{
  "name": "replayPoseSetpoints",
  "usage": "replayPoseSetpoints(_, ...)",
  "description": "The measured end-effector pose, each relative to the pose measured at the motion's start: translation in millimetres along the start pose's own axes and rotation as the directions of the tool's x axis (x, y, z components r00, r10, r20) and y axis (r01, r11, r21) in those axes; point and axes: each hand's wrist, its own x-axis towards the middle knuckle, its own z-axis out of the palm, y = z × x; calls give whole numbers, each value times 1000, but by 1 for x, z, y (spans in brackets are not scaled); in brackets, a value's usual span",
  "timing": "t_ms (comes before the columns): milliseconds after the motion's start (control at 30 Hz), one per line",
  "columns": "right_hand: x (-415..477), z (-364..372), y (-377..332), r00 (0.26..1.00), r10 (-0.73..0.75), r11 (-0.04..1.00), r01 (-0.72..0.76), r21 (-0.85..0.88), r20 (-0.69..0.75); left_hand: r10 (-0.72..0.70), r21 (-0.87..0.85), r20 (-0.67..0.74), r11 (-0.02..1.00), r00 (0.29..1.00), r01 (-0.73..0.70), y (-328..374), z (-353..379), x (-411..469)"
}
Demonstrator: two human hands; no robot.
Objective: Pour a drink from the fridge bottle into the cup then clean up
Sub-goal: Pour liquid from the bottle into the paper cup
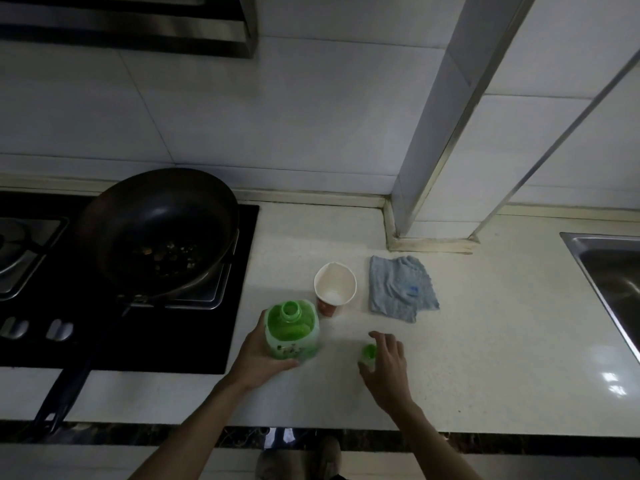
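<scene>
L hand [258,355]: bottle [292,332], R hand [389,367]: cap [369,352]

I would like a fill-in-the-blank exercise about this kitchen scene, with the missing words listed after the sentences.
1. The left hand grips the green ____, whose neck is uncapped.
2. The right hand has its thumb and fingers around the small green ____.
3. The cloth lies to the ____ of the paper cup.
4. The dark pan sits on the ____.

Missing words: bottle; cap; right; stove.
</scene>
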Motion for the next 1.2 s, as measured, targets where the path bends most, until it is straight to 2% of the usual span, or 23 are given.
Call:
replayPoseSetpoints(100,-7,-7,-25,998,-59,989,59,138,-9,-41,-20,-12,999,999,40,-1,2,0)
replayPoseSetpoints(233,-21,-14,-78,973,-193,938,145,315,129,-77,-66,-17,995,997,75,-5,0,0)
replayPoseSetpoints(333,-29,-10,-101,959,-194,892,84,444,208,-38,-29,-24,999,999,38,4,-3,-2)
replayPoseSetpoints(500,-33,-9,-109,968,-131,839,-8,544,216,54,123,34,991,998,-58,30,-18,-4)
replayPoseSetpoints(667,-27,-17,-125,970,-131,687,-61,724,206,115,238,64,963,991,-127,60,-41,-11)
replayPoseSetpoints(800,-21,-15,-142,976,-78,497,-138,857,202,141,454,93,875,986,-168,79,-60,-13)
replayPoseSetpoints(1200,-4,-5,-175,933,-25,254,-342,905,360,230,808,52,562,972,-177,111,-85,-19)
